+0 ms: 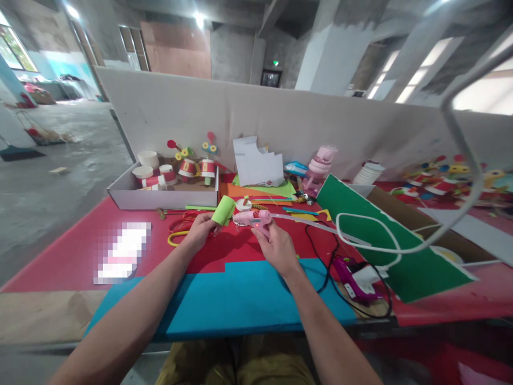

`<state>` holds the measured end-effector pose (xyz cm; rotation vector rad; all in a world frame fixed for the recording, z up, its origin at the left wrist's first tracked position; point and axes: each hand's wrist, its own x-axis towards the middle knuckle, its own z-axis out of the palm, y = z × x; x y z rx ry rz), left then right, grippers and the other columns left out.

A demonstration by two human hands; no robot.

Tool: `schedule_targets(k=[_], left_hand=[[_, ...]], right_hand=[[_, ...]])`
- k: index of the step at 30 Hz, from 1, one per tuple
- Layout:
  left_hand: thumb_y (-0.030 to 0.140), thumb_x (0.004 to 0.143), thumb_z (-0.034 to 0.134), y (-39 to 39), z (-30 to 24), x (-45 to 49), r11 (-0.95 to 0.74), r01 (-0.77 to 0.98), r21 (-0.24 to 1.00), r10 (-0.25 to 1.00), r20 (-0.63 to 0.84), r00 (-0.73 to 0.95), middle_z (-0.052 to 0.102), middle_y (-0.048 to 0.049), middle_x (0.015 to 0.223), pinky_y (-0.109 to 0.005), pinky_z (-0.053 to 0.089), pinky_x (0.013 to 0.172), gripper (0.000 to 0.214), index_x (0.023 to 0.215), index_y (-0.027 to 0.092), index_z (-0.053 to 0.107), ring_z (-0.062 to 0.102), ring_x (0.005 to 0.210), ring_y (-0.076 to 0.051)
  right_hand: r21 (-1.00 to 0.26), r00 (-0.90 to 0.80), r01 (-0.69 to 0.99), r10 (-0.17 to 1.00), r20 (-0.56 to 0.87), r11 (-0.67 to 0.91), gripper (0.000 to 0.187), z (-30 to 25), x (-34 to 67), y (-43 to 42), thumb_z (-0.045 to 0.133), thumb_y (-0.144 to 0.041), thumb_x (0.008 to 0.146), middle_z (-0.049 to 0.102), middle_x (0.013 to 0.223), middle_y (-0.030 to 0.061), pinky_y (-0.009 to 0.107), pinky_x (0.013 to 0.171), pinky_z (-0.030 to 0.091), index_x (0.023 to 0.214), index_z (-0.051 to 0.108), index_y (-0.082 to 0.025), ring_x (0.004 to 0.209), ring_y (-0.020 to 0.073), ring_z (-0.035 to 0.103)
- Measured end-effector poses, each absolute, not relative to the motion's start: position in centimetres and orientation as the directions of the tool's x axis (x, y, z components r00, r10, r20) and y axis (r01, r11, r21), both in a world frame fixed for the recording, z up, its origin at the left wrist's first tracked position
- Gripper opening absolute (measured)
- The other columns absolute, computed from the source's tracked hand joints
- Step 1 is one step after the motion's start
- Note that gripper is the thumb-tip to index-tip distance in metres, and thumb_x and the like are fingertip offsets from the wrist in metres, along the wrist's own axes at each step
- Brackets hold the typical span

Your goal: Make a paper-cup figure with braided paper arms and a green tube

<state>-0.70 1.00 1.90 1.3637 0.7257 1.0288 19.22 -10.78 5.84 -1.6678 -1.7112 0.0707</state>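
My left hand [199, 230] is closed around a paper cup wrapped in light green paper [224, 209], held on its side above the red sheet [80, 251]. My right hand [274, 246] grips a pink hot glue gun [251, 217], its nozzle pointing left at the green cup. A white glue stick [304, 222] sticks out of the gun's back toward the right. Both hands hover over the red and blue sheets [240, 297] at the table's middle.
A white box [120, 195] with decorated cups stands at the back left. Yellow scissors [176, 238] lie by my left hand. A second, purple glue gun [347, 270] with black cable lies right, beside a green board [385, 246]. Coloured paper, a pink bottle [318, 168] and a partition wall stand behind.
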Motion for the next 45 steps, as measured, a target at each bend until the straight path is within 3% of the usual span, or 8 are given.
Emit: schedule_targets(k=[18,45], left_hand=[[0.02,0.065,0.058,1.1,1.8,-0.8,-0.075,-0.164,0.984,0.894,0.139,0.425,0.047,0.0008,0.044,-0.021,0.028,0.046,0.012,0.054,0.015,0.054,0.038,0.042,-0.007],[0.019,0.067,0.056,1.2,1.6,-0.8,-0.114,-0.177,0.978,0.877,0.183,0.445,0.047,0.0003,0.043,-0.021,0.027,0.046,0.015,0.053,0.015,0.054,0.037,0.042,-0.008]], right_hand=[[-0.504,0.157,0.857,0.874,0.46,0.112,0.041,6.2,19.7,-9.7,0.049,-0.042,0.09,0.072,0.088,0.0116,0.027,0.06,0.043,0.121,0.056,-0.015,0.073,0.0236,0.067],[-0.485,0.162,0.869,0.872,0.462,0.095,0.038,6.2,19.9,-9.0,0.048,-0.039,0.091,0.072,0.082,0.01,0.028,0.058,0.04,0.12,0.056,-0.016,0.07,0.0241,0.066]])
